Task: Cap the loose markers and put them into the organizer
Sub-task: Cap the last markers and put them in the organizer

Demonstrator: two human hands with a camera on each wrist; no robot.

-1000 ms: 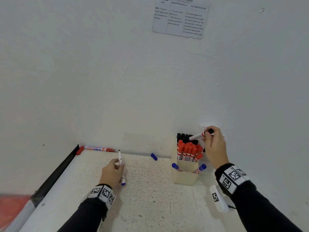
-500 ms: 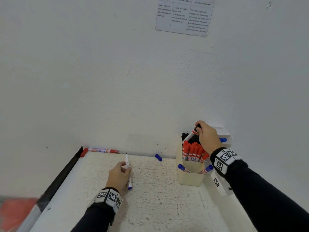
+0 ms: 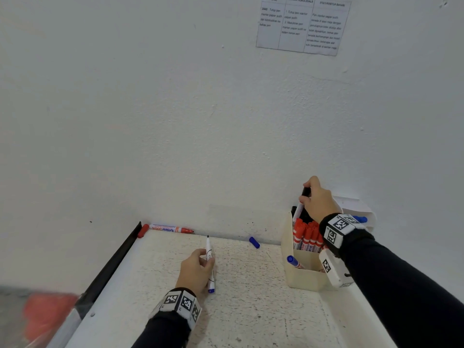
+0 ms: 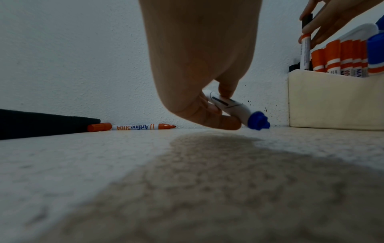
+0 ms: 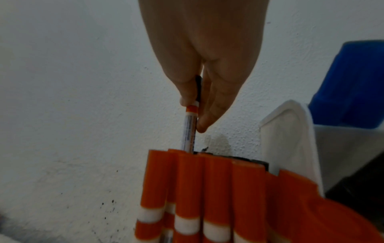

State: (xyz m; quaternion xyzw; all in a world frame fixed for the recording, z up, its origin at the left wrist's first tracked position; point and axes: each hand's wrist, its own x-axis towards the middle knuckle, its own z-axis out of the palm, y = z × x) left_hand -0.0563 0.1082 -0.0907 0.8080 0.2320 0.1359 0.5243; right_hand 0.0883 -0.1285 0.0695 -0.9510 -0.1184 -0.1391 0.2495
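**Black-capped marker held upright at the organizer's rear compartment**

A black-capped marker (image 3: 301,203) is pinched near its cap by the fingers of the right hand (image 3: 320,200), and its lower end is sunk among the black markers at the back of the cream organizer (image 3: 305,280), behind the row of red-capped markers (image 3: 307,234). A blue-capped marker (image 3: 292,261) is seen leaning in the organizer's front compartment. Left of the organizer, an uncapped blue marker (image 3: 209,262) is gripped at mid-barrel by the curled fingers of the left hand (image 3: 194,271), tip pointing toward the wall, blue rear end just above the speckled table (image 3: 251,310). A loose blue cap (image 3: 254,242) lies between that marker and the organizer, near the wall. Farther left, an uncapped red Artline marker (image 3: 172,229) lies along the wall, its red cap (image 3: 143,230) at its tail end.
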